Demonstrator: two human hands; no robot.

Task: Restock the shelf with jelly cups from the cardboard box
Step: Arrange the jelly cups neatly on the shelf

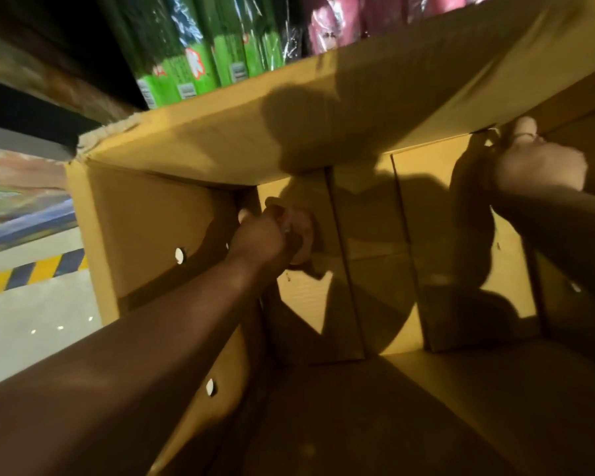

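The left hand point(263, 235) reaches deep inside the cardboard box point(145, 218), its fingers curled round a jelly cup point(303, 235) close to the box's far inner corner. The cup shows as a pale pink, slightly glossy rounded shape, mostly covered by the hand. The frame is blurred and dim there, so it may be more than 1 cup in the grip.

The right hand point(540, 166) grips the box's upper rim on the right, thumb up against the cardboard and fingers wrapped over the edge.

The box is plain tan cardboard, open toward the camera, with folded bottom panels in strong shadow. Its left wall has 2 small round holes point(180, 255) that let light through. A wide flap point(289, 115) stretches across the top of the opening, its left end torn and ragged.

Beyond the flap stand green packs point(203, 56) wrapped in clear film, with pink packs point(340, 29) to their right. To the left of the box lies a pale floor point(31, 321) crossed by a yellow-and-black striped band point(31, 273).
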